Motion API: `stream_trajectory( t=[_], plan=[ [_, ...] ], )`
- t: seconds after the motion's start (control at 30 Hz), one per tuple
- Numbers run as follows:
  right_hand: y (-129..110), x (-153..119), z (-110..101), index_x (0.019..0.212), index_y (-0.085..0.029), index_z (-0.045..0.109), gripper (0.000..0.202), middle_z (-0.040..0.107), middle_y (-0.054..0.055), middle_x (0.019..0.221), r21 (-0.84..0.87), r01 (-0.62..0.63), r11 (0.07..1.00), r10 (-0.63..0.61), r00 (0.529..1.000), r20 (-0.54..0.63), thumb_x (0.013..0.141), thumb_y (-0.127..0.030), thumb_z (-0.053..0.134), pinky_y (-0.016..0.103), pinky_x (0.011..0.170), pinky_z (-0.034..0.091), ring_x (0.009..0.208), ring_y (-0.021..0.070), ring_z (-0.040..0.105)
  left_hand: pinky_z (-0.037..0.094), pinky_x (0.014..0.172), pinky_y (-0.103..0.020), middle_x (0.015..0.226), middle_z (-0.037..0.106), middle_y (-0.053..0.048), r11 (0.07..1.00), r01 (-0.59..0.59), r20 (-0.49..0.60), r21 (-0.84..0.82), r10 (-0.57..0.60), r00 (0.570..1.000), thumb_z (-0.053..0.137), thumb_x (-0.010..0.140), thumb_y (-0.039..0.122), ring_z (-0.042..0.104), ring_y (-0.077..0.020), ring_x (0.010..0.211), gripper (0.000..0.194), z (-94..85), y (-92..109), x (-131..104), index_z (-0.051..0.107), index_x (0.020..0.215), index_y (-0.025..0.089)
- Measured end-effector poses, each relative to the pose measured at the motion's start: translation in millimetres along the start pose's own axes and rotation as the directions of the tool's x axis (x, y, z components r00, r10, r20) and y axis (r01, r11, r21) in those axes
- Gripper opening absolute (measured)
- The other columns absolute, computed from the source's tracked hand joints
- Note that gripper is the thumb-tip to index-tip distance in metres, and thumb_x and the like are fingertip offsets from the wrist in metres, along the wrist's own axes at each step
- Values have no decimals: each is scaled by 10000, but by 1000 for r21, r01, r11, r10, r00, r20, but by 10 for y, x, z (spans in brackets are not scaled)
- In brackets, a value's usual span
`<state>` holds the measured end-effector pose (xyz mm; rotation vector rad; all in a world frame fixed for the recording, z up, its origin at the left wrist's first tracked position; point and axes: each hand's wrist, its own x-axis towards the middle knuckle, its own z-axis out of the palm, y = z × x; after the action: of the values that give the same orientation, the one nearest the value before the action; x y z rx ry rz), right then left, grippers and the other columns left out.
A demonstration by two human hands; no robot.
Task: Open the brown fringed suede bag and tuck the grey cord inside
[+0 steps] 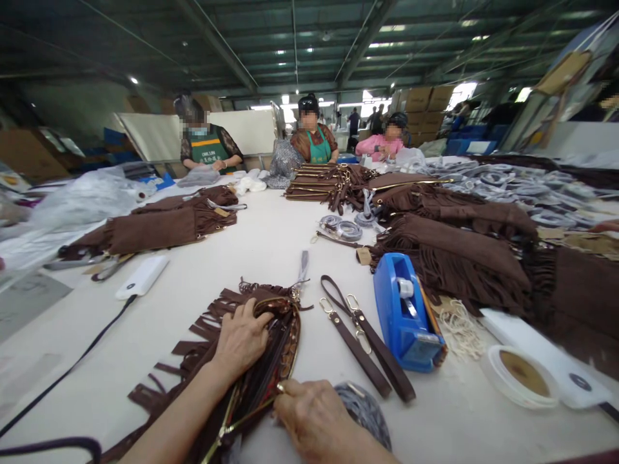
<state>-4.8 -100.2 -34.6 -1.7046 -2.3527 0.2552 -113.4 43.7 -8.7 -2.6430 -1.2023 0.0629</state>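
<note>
A dark brown fringed bag [188,393] lies on the table with its brass-coloured zip undone and its mouth spread apart. My left hand [244,338] grips the bag's far left edge, thumb reaching toward the opening. Lower down, my right hand [314,412] is closed, pinching the zipped rim on the near right side. Patterned lining shows inside the mouth. From the bag's far end hangs a wrapped grey tassel-like strip [303,267]. Two brown wrist straps [372,348] with metal clips lie to the right. A coiled grey wrapped strap [365,409] is partly hidden behind my right hand.
Right of the straps stands a blue tape dispenser [399,316], near a tape roll [522,377], white strings [459,328] and a white device [546,354]. Brown bags [454,258] pile up beyond. Another white device [142,277] trails a cable at left. Several people work across the table.
</note>
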Motion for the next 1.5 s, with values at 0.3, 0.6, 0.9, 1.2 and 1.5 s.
stream_trajectory(
  t=[0.3, 0.6, 0.9, 1.2, 1.5],
  plan=[
    [0, -16, 9, 833, -208, 561, 61, 656, -17, 833, 4, 2, 1000, -2, 1000, -12, 795, -192, 517, 245, 441, 298, 607, 137, 603, 317, 969, -593, 1338, 410, -225, 972, -157, -302, 174, 205, 931, 414, 741, 32, 378, -361, 1239, 253, 9, 103, 65, 600, 883, 129],
    [-9, -10, 0, 834, -216, 575, 77, 673, -15, 872, 4, 3, 1000, -3, 1000, -22, 826, -233, 500, 258, 421, 301, 595, 146, 620, 303, 992, -571, 1361, 395, -186, 962, -272, -284, 17, 265, 921, 473, 798, 111, 367, -328, 1259, 204, 127, -133, 144, 641, 709, 185],
    [13, -53, 6, 818, -220, 568, 74, 658, -31, 816, 30, -3, 1000, 3, 1000, -3, 795, -181, 508, 255, 431, 268, 583, 129, 594, 278, 1023, -522, 1387, 382, -78, 899, 170, -11, -405, -190, 982, 378, 697, 38, 282, -280, 1306, 406, 260, -75, 118, 686, 832, 264],
    [209, -126, -175, 840, -221, 620, 255, 584, 19, 969, 514, -201, 834, 264, 963, -51, 913, -320, 397, 201, 726, 410, 822, 109, 580, 201, 1048, -580, 1369, 389, -90, 810, 239, 42, -536, -258, 965, 488, 647, 181, 266, -292, 1307, 207, 308, -30, 115, 647, 772, 226],
    [34, 405, -523, 704, -179, 612, 301, 550, -10, 692, 680, -111, 725, 350, 909, -225, 892, -327, 430, 204, 636, 399, 678, 107, 508, 192, 1054, -579, 1367, 399, -106, 726, 185, -25, -663, -268, 963, 481, 648, 129, 274, -302, 1304, 202, 399, -48, 70, 628, 762, 207]
  ],
)
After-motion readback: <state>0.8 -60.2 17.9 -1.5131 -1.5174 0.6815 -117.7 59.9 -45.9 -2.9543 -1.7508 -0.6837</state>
